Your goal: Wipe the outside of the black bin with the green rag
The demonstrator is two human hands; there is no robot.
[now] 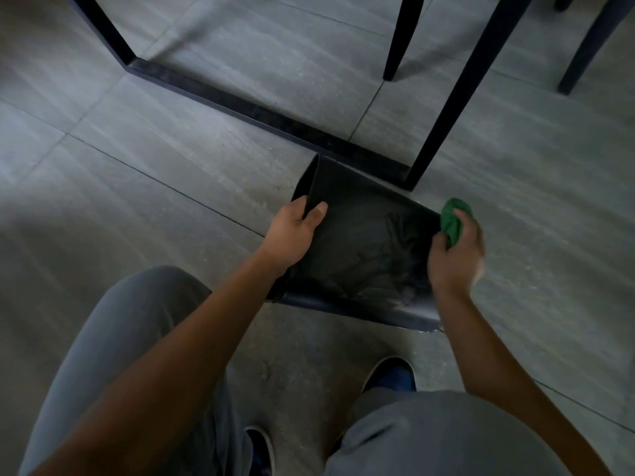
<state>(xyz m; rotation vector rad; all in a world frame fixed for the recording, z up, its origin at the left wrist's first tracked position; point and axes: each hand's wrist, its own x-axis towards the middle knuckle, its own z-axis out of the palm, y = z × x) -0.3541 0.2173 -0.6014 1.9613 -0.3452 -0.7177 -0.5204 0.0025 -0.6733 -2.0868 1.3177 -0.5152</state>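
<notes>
Both hands on black bin (360,242)

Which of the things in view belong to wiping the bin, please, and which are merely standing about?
Part of the job:
black bin, steadied at its rim by the left hand
green rag, bunched in the right hand at the bin's right side

Just there:
black table frame
chair legs
</notes>
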